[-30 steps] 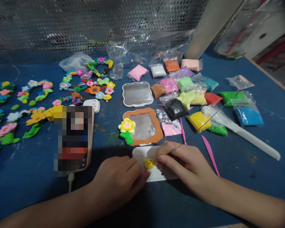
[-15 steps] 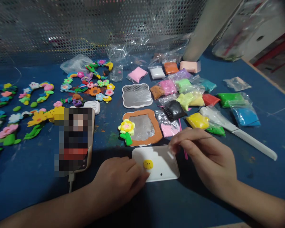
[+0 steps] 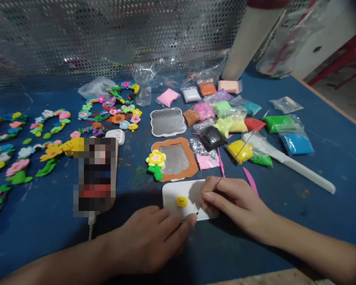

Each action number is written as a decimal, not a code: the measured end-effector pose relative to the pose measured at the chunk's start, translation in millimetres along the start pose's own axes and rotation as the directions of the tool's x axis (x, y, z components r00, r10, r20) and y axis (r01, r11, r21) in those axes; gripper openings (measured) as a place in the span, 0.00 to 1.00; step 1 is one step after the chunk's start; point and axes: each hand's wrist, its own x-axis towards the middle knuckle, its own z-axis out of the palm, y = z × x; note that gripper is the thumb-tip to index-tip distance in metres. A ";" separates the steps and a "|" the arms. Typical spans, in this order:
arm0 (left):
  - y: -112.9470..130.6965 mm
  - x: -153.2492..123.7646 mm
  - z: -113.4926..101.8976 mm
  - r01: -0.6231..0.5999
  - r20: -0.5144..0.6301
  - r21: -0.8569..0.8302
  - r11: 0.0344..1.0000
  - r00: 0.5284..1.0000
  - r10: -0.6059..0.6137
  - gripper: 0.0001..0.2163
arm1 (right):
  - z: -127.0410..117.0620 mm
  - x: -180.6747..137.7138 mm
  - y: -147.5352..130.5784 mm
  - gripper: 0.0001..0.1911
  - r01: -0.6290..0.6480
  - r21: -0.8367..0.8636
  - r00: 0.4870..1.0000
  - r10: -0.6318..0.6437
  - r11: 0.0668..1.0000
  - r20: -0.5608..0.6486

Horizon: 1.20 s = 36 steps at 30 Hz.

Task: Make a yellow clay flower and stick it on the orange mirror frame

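On a small white board lies a yellow clay disc with two dark dots. My left hand rests palm down at the board's near edge, one digit stretched out beside a tiny black dot; it holds nothing. Over the board's right side, my right hand pinches a thin dark needle-like wire, which slants up and away to the right. The pinching fingertips partly hide its lower end. Just beyond the board sits a mirror with a brown clay frame and a yellow clay flower.
Bags of coloured clay cluster at the right, beside a white serrated knife and a pink clay tool. A plain mirror lies farther back. Left are a phone on a cable and several clay-decorated pieces.
My right hand has moved left and down over the board, with the wire now plainly visible. My left hand's digit has slid right, to the black dot. The view has shifted slightly.
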 end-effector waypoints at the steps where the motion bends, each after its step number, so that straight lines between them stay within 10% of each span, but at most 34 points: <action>1: 0.0 0.7 0.5 0.001 0.004 0.004 1.000 1.000 -0.001 0.13 | 0.2 0.3 -0.2 0.13 -0.002 -0.002 1.000 0.002 1.000 0.000; 36: 2.1 5.0 3.3 -0.008 0.167 0.061 0.998 0.986 -0.002 0.15 | -0.3 1.5 -1.1 0.13 -0.033 0.035 0.999 0.034 0.999 -0.032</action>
